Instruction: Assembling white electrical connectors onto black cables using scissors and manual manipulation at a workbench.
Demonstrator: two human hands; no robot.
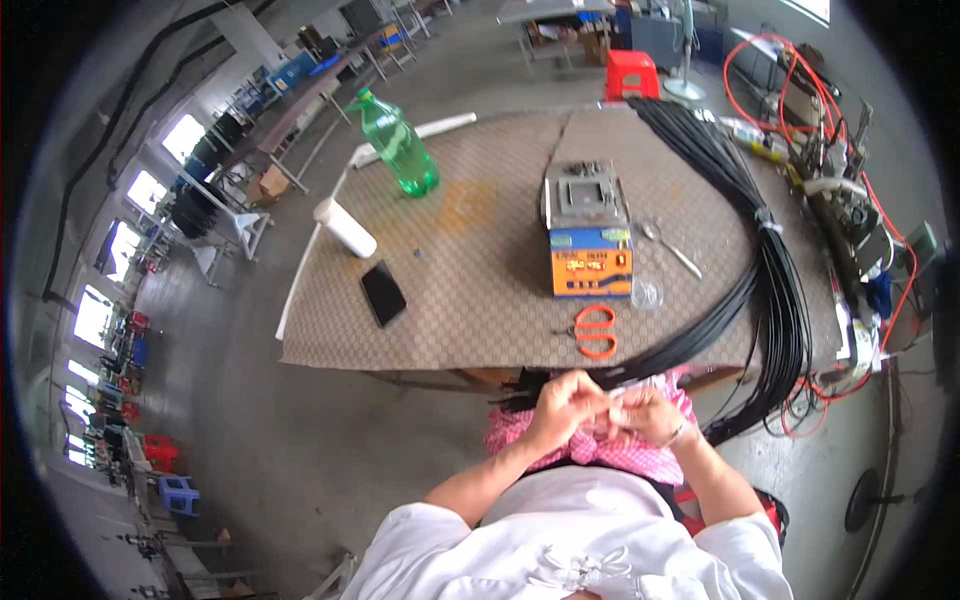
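My left hand [563, 408] and my right hand [652, 416] meet above my lap, just off the table's near edge. Fingers and thumbs are pinched together on both; what lies between them is too small to make out. Under them a pink checked cloth [648, 462] covers my lap. A long bundle of black cables [765, 262] runs down the table's right side, and a branch of it curves toward my hands, its ends by my left wrist. Orange-handled scissors [596, 333] lie on the table just beyond my hands.
On the brown patterned table [480, 310] stands an orange and blue box-shaped device [591, 262] with a metal top. Around it are a spoon [678, 252], a small transparent dish [648, 294], a phone [383, 293], a white cylinder [346, 229] and a green bottle [402, 150].
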